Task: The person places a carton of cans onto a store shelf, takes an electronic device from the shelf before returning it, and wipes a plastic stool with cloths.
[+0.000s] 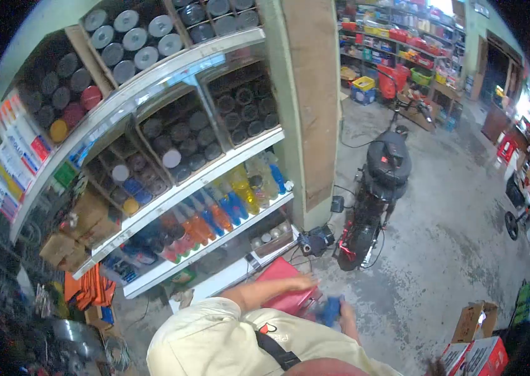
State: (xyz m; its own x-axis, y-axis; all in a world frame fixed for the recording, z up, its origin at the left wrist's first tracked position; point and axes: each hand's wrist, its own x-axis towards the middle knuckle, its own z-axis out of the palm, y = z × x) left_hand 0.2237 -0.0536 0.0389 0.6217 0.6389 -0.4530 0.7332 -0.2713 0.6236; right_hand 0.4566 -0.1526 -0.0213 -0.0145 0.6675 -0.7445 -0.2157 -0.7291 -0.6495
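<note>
Low in the head view, my left hand (302,282) rests at the top right edge of a red box-like object (280,289); its fingers are blurred. My right hand (347,313) is beside a blue item (329,310), a blurred cloth-like thing, and its fingers are wrapped against it. The blue item is just right of the red object's lower end. Part of the red object is hidden behind my forearm and light shirt.
Shelves (215,163) of cans and colourful bottles stand at left, beside a pillar (312,113). A dark motorcycle (371,188) stands ahead on the concrete floor (431,250). Cardboard (475,321) and red boxes (494,357) are at lower right.
</note>
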